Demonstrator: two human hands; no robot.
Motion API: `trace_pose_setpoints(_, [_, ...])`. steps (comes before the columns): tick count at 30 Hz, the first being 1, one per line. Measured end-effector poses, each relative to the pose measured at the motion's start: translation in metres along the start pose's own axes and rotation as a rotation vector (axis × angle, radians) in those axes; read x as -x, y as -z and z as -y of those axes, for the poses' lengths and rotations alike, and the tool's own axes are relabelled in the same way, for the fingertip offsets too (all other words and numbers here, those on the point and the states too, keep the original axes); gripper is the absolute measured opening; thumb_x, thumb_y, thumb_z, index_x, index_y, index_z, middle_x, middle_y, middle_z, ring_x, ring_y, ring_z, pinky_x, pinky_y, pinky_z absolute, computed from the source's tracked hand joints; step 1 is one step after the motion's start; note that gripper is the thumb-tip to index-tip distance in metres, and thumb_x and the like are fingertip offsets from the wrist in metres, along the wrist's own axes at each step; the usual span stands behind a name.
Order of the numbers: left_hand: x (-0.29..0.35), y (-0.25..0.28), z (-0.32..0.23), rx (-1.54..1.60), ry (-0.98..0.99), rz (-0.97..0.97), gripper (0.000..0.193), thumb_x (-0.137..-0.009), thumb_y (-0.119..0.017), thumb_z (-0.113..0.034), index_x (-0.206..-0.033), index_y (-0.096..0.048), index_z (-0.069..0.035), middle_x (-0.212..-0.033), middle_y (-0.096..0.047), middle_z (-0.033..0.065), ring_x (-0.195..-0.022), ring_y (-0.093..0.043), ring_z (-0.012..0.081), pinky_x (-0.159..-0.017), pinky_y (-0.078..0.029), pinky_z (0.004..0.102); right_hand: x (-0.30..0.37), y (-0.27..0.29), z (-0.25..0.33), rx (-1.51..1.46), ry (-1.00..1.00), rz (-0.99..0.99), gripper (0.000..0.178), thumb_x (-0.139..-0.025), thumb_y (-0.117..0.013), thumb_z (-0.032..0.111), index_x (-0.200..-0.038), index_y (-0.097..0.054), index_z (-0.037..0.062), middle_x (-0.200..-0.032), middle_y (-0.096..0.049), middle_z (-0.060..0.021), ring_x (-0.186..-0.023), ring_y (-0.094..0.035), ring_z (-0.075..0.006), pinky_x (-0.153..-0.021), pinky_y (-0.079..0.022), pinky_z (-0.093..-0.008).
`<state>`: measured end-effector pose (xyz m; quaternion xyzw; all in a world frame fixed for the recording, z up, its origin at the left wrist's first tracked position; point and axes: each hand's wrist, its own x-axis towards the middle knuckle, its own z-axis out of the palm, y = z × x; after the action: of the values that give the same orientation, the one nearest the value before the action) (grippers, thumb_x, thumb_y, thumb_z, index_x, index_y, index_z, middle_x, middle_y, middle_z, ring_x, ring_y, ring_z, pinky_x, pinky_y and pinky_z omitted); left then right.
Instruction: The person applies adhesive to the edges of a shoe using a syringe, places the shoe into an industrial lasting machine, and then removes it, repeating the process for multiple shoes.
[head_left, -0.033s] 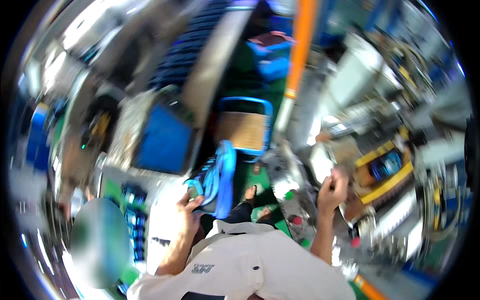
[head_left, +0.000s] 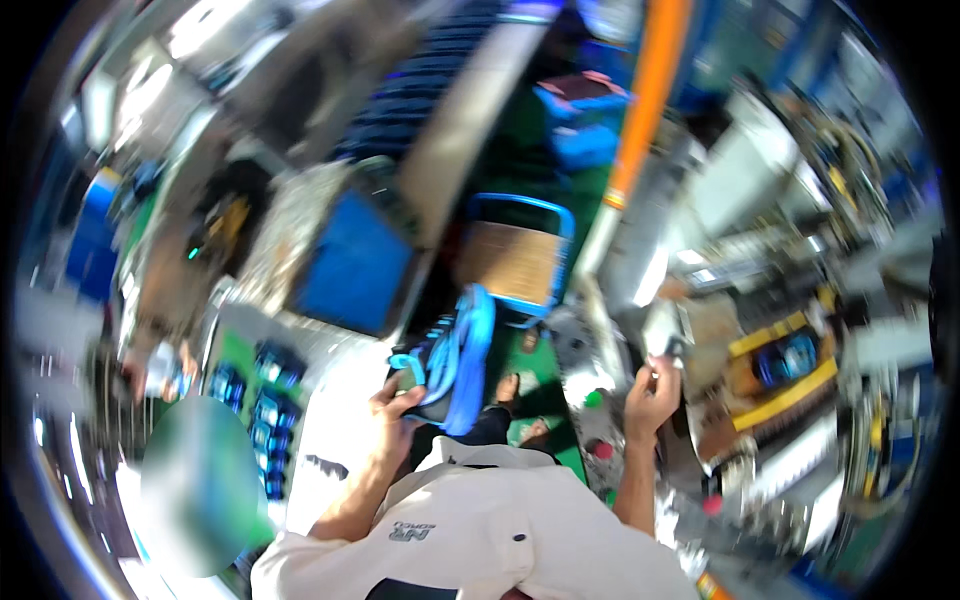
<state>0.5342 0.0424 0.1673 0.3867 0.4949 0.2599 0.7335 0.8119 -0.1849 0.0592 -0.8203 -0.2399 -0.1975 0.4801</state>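
Observation:
My left hand (head_left: 396, 408) is closed, thumb and fingers around a light-blue curved piece (head_left: 408, 366). Blur hides the exact kind of this piece. Right beside it stands a bright blue bin (head_left: 470, 355) with dark parts inside. Over at the right, my right hand (head_left: 652, 402) is raised with its fingers pinched together, below a pale metal block (head_left: 662, 328) on a machine. Whatever those fingertips hold, if anything, is too smeared to make out.
Several dark-blue parts (head_left: 270, 435) stand on the left bench. Beyond is a blue-faced box (head_left: 355, 265). A blue-framed cart (head_left: 515, 255) stands ahead, beside an orange post (head_left: 650, 90). At right, a yellow-edged fixture (head_left: 785, 365) holds a blue part; green and red buttons (head_left: 598, 448) sit nearer.
The whole view has shifted, so surroundings sit farther right. My right hand has moved slightly left and down relative to the machine. My left hand keeps its grip on the light-blue piece.

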Motion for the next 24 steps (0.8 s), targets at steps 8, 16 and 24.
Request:
trace_pose_setpoints(8, [0.055,0.106,0.002,0.334,-0.019,-0.205,0.056,-0.081,-0.068,-0.003,-0.132,-0.046,0.007,-0.109,-0.064,0.0115,-0.093,-0.065,0.0206,-0.082,-0.057,0.0399,0.066,-0.098,-0.055,0.093,0.229,0.109,0.026,-0.086,-0.054,0.006,-0.112,-0.061,0.0054,-0.098,-0.058,-0.0115,-0.086,-0.059,-0.0307,-0.076,-0.049,-0.0387])
trace_pose_setpoints(16, [0.022,0.255,-0.036,0.62,-0.276,-0.634,0.073,-0.077,-0.073,-0.004,-0.138,-0.035,0.011,-0.103,-0.064,0.016,-0.082,-0.066,0.0233,-0.067,-0.057,0.0385,-0.107,-0.187,0.236,-0.437,0.334,0.284,0.012,-0.089,-0.059,0.0,-0.1,-0.064,-0.0024,-0.09,-0.065,-0.0113,-0.078,-0.061,-0.0185,-0.072,-0.051,-0.0303])
trace_pose_setpoints(24, [-0.122,0.497,-0.081,0.597,-0.334,-0.99,0.07,-0.072,-0.078,-0.012,-0.132,-0.046,0.006,-0.097,-0.066,0.013,-0.089,-0.064,0.0217,-0.07,-0.051,0.0404,-0.112,-0.343,0.665,-0.572,1.428,0.496,0.028,-0.081,-0.066,-0.002,-0.108,-0.064,0.0001,-0.11,-0.065,-0.0158,-0.101,-0.062,-0.031,-0.086,-0.049,-0.0358])
